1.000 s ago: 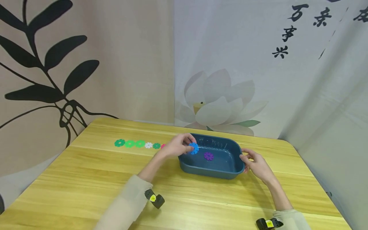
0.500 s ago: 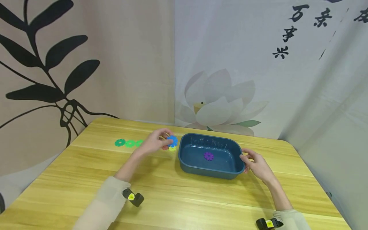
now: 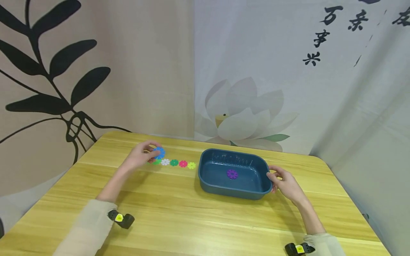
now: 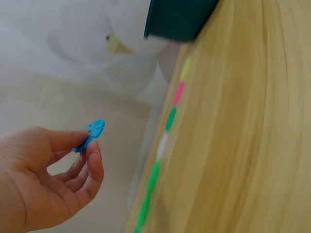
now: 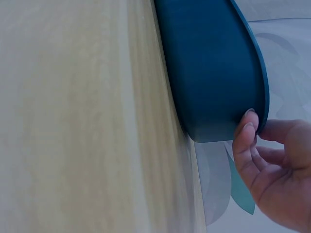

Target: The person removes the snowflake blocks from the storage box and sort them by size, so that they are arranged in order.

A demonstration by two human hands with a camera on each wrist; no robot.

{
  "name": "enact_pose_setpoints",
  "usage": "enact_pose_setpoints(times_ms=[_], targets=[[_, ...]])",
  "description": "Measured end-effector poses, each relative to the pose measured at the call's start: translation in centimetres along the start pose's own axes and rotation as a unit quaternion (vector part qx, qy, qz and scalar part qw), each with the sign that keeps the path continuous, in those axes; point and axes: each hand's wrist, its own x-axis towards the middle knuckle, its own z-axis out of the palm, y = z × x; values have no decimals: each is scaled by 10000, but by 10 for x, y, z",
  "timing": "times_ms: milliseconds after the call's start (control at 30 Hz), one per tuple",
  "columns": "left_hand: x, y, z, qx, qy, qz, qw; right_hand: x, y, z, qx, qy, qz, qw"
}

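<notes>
My left hand pinches a blue flower-shaped plastic disc between thumb and fingers, held above the row of discs on the table. In the left wrist view the blue disc is seen nearly edge-on at the fingertips. My right hand grips the right end of a dark blue basin, thumb at the rim and fingers against the outer wall, as the right wrist view also shows. Inside the basin lies one purple flower disc. The left hand hides the left end of the row.
A line of flower discs lies left of the basin: a white one, a green one, a pink one and a yellow one. The wooden table ends at a printed curtain.
My left hand has carried the blue disc out from over the basin and leftward along the row, uncovering the yellow, pink, green and white discs. The right hand and basin stay put.
</notes>
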Motion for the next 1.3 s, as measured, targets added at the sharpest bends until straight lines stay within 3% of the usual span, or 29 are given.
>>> enact_pose_setpoints(times_ms=[267, 533, 867, 1133, 1300], targets=[[-15, -25, -42, 534, 706, -484, 9949, -1, 0, 0, -6, -1, 29, 10000], [-20, -44, -67, 1024, 1247, -1041, 9814, -1, 0, 0, -20, -1, 44, 10000], [-18, -62, -81, 1068, 1329, -1504, 9738, -1, 1, 1, 1, -40, 50, 10000], [-14, -77, -85, 1146, 1314, -1582, 9719, 0, 2, 1, -47, -78, 40, 10000], [-12, -79, -85, 1242, 1227, -1682, 9702, 1, 3, 1, -77, -54, 23, 10000]])
